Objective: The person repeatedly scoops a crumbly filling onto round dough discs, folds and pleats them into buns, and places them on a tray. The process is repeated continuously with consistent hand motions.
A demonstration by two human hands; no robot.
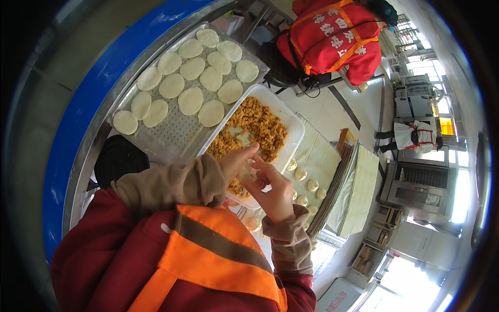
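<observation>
Over a clear plastic tub point(297, 136) of crumbly orange-brown filling point(263, 127), both my hands meet around a small pale piece of dough point(248, 172). My left hand point(235, 162) holds it from the left, thumb and fingers bent against it. From the right, my right hand point(274, 191) pinches its edge with curled fingers. Fingers cover much of the dough, so whether filling sits inside cannot be seen. Beyond the tub to the left, flat oval dough wrappers point(191, 101) lie spread on a perforated metal tray point(174, 134).
Right of the tub, several shaped dough balls point(313, 185) rest on a lined tray point(312, 140). A stack of trays point(338, 182) stands farther right. A person in a red top point(332, 41) sits at the far side; another person point(416, 136) stands near ovens point(420, 182). A blue rim point(78, 119) curves along the left.
</observation>
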